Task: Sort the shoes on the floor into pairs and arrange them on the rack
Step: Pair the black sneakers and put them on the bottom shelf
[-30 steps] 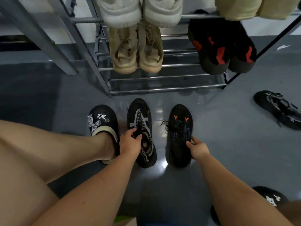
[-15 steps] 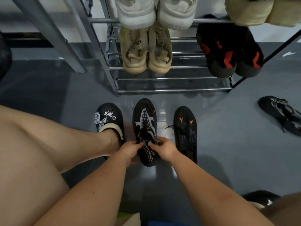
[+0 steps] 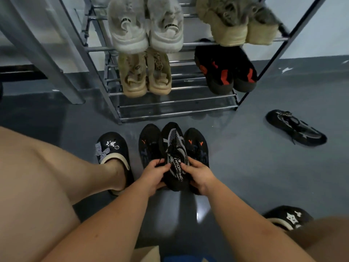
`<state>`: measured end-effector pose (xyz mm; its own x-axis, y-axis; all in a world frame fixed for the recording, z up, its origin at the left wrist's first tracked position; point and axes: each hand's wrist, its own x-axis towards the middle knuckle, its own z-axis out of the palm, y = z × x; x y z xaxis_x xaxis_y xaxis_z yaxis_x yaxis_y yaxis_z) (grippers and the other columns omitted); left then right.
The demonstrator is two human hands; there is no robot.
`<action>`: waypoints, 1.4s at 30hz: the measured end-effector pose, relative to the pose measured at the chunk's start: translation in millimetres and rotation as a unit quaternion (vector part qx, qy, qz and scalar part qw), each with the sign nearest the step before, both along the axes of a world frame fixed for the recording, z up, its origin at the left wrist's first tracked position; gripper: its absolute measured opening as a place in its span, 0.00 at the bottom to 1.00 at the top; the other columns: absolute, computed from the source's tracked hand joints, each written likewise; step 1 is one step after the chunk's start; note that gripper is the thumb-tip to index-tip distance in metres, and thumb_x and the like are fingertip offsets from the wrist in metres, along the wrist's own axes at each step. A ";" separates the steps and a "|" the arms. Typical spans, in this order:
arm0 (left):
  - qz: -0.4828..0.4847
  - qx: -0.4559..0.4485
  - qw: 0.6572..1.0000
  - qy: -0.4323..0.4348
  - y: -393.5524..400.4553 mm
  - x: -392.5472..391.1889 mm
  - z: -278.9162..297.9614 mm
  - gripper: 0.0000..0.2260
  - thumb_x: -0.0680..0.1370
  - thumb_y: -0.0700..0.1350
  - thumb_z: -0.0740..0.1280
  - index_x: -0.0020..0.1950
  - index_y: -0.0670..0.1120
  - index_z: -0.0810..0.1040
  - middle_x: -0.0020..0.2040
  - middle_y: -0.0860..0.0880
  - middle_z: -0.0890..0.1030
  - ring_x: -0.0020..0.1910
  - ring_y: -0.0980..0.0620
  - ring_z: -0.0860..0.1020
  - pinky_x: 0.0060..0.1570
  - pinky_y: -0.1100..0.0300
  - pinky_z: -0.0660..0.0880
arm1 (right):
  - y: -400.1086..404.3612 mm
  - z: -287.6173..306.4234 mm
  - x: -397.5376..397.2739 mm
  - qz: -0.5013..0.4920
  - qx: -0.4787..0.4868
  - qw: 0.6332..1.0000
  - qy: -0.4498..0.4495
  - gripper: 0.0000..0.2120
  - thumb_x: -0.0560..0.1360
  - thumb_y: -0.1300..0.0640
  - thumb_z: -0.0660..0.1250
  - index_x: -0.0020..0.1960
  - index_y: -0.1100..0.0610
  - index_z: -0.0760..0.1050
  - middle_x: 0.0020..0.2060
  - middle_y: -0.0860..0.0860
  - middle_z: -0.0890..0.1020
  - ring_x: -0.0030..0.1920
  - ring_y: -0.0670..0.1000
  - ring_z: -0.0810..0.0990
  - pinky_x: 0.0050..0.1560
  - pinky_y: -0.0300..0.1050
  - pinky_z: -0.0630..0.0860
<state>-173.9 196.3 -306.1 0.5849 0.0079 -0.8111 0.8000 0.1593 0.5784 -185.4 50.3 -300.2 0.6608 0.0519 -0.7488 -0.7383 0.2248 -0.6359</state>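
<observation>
The grey-patterned sneaker (image 3: 175,157) has risen off the floor, both hands (image 3: 156,173) (image 3: 200,175) pinching its heel above the orange-marked pair (image 3: 196,146); carry it level toward its mate (image 3: 295,127).

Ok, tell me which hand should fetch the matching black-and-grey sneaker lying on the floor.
Right. The stray black-and-grey sneaker lies far to the right of the right hand, past the rack's foot. The left hand would have to cross over, so it could keep holding the lifted sneaker.
</observation>
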 end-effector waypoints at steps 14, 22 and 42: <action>-0.202 0.003 0.979 -0.021 -155.5 -6.6 -1.9 0.14 0.80 0.40 0.61 0.66 0.42 0.71 0.59 0.46 0.77 0.61 0.47 0.75 0.53 0.61 0.68 | -136.6 -0.7 -54.3 -0.195 -0.043 0.977 0.074 0.17 0.80 0.60 0.62 0.68 0.56 0.72 0.42 0.46 0.80 0.40 0.43 0.78 0.32 0.36 0.73; -0.284 0.032 0.957 0.049 -200.6 -13.8 -30.0 0.14 0.82 0.39 0.57 0.67 0.43 0.71 0.58 0.44 0.79 0.51 0.49 0.78 0.49 0.61 0.72 | -178.8 -12.6 -57.6 -0.246 -0.068 0.958 0.131 0.16 0.80 0.57 0.62 0.65 0.64 0.72 0.46 0.54 0.79 0.37 0.46 0.76 0.33 0.38 0.71; -0.253 0.356 0.896 -0.077 -4.6 14.3 -38.3 0.22 0.79 0.44 0.63 0.73 0.45 0.66 0.72 0.43 0.69 0.69 0.43 0.69 0.69 0.54 0.64 | -66.7 -19.0 2.5 -0.047 -0.181 0.981 0.048 0.22 0.76 0.61 0.67 0.68 0.64 0.69 0.61 0.57 0.77 0.59 0.54 0.77 0.56 0.41 0.71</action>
